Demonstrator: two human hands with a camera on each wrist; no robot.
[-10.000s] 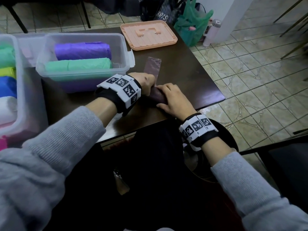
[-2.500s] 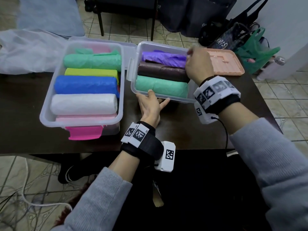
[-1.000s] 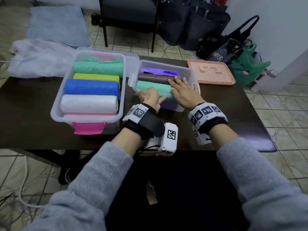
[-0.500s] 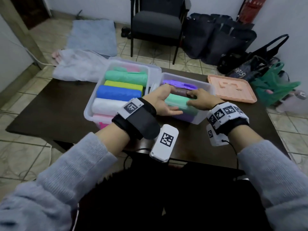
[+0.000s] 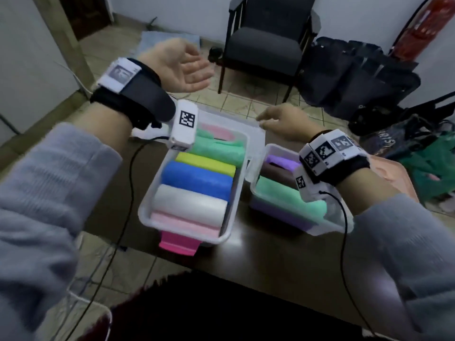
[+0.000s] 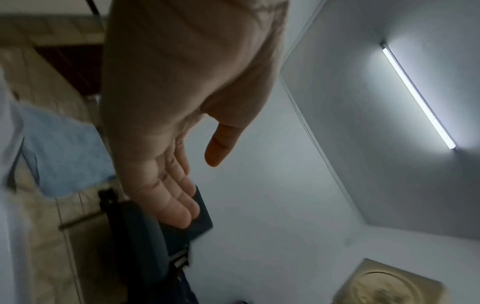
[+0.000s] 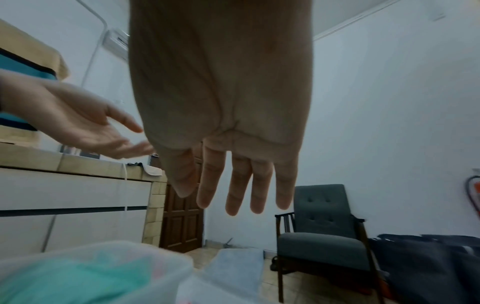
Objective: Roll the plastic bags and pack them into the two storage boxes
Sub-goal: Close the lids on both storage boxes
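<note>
My left hand [image 5: 181, 67] hung wide open, palm up, above the big storage box [image 5: 229, 230]; my right hand [image 5: 283, 123] hovered flat and empty just past its far rim. The rolled bags [image 5: 194, 179] sat packed inside, more in the small box [image 5: 330, 226] beside it. Lidding seemed next: I judged it best to press the rolls level first.

two storage boxes [image 5: 229, 232] [image 5: 330, 225]; nine bag rolls [image 5: 189, 205]; two lids [image 5: 258, 134] [image 5: 394, 173]; one chair [image 5: 266, 45].
</note>
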